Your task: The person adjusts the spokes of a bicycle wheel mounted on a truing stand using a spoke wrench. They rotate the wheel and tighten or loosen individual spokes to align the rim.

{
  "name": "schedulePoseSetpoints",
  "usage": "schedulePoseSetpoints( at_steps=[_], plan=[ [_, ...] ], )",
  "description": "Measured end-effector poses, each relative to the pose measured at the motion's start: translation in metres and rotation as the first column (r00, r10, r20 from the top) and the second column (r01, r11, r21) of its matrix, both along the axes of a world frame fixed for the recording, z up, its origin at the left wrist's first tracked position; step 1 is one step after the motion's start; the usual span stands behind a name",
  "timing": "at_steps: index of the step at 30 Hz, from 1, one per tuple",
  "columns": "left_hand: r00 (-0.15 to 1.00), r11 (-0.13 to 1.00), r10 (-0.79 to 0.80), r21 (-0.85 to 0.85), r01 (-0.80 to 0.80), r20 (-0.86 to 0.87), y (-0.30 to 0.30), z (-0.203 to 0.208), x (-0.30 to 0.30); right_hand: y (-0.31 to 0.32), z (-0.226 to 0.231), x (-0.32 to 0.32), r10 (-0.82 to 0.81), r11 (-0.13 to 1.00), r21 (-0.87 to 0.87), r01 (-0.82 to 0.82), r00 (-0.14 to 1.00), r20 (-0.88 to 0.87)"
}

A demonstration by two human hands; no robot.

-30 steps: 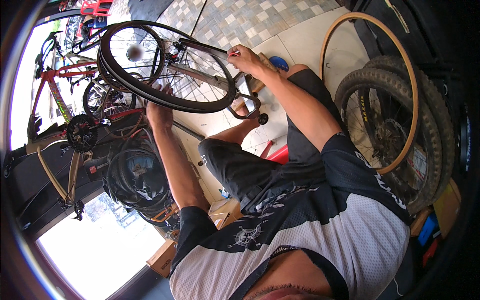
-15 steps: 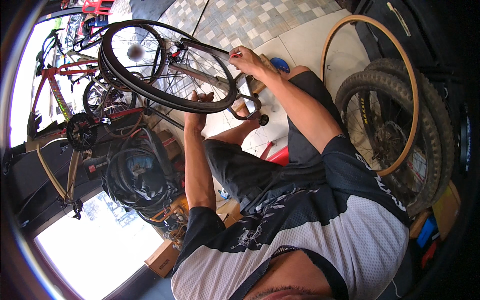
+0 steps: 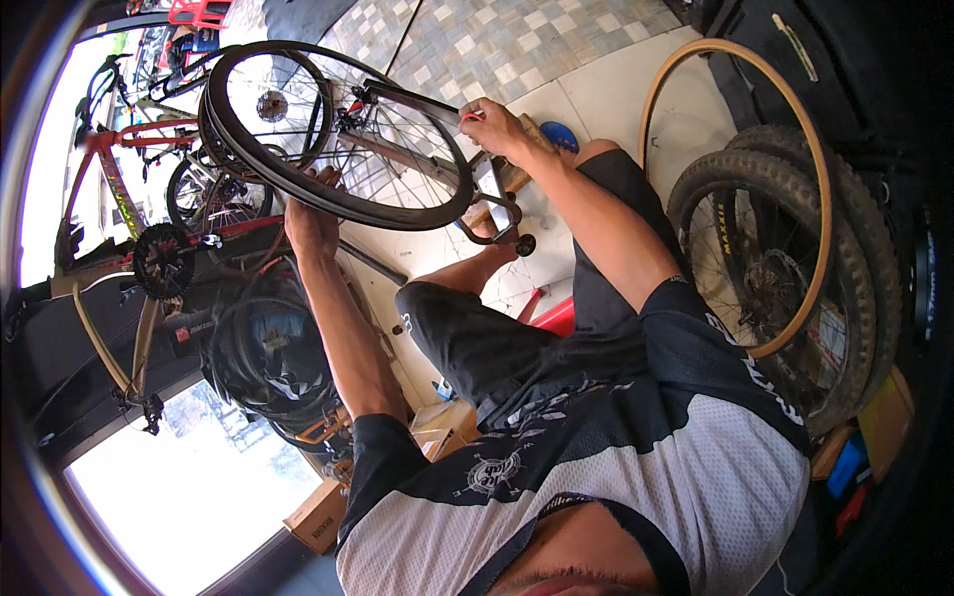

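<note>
A bicycle wheel [image 3: 412,215] with a black rim and thin spokes is mounted in a metal wheel stand [image 3: 489,189] ahead of me. My left hand [image 3: 314,221] is closed round the near left part of the rim, its fingers partly hidden by it. On the far right side, my right hand [image 3: 490,127] pinches a small red tool [image 3: 471,117], perhaps a spoke wrench, beside the stand's upright. Small cogs of a cassette [image 3: 271,105] show through the spokes.
A tan hoop-like tire [image 3: 823,209] leans on knobby mountain bike wheels [image 3: 863,288] at right. Bicycle frames [image 3: 111,159] stand at far left, above a black bag-covered heap [image 3: 268,338]. A blue round lid [image 3: 559,136] lies near my knee. Cardboard boxes [image 3: 442,429] sit at my left side.
My left hand has moved left along the rim, from near its bottom. My right hand has barely shifted and still pinches the red tool.
</note>
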State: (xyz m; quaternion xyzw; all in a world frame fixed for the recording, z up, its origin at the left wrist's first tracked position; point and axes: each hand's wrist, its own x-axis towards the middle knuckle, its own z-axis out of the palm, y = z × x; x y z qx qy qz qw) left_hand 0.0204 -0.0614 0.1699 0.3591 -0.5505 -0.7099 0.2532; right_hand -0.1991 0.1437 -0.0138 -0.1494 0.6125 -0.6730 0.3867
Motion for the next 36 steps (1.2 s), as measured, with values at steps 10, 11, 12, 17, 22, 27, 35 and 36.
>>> schedulePoseSetpoints(
  at_steps=[10,11,12,17,22,27,35,36],
  plan=[
    [0.972,0.987,0.001,0.154,-0.039,0.237,0.04,-0.098,0.036,-0.003,0.003,0.002,0.01,1.0,0.002,-0.01,1.0,-0.03],
    [0.968,0.993,0.04,0.097,-0.065,0.246,0.044,-0.095,0.038,0.0,-0.002,-0.002,0.005,1.0,-0.002,-0.005,1.0,-0.022],
    [0.963,0.994,0.09,0.031,-0.101,0.255,0.045,-0.085,0.045,0.0,-0.003,-0.001,0.006,1.0,0.001,-0.006,1.0,-0.019],
    [0.944,0.865,0.183,-0.502,-0.022,0.275,0.014,0.039,0.092,0.004,-0.006,-0.006,-0.03,0.999,0.008,0.031,0.997,-0.071],
    [0.903,0.838,0.178,-0.541,0.07,0.392,-0.056,0.231,0.224,0.001,-0.004,-0.003,-0.008,1.0,0.001,0.008,0.999,-0.053],
    [0.42,-0.246,0.852,-0.947,-0.205,-0.312,-0.082,0.338,0.279,-0.012,-0.016,-0.003,-0.002,0.999,0.05,0.008,0.993,-0.121],
    [0.692,-0.074,0.72,-0.988,0.132,0.038,-0.096,0.208,0.235,-0.018,-0.019,0.007,0.049,0.998,0.046,-0.042,0.986,-0.159],
    [0.738,0.162,0.65,-0.982,0.099,0.181,-0.063,0.155,0.196,-0.011,-0.018,0.007,0.073,0.994,0.093,-0.063,0.991,-0.109]
  ],
)
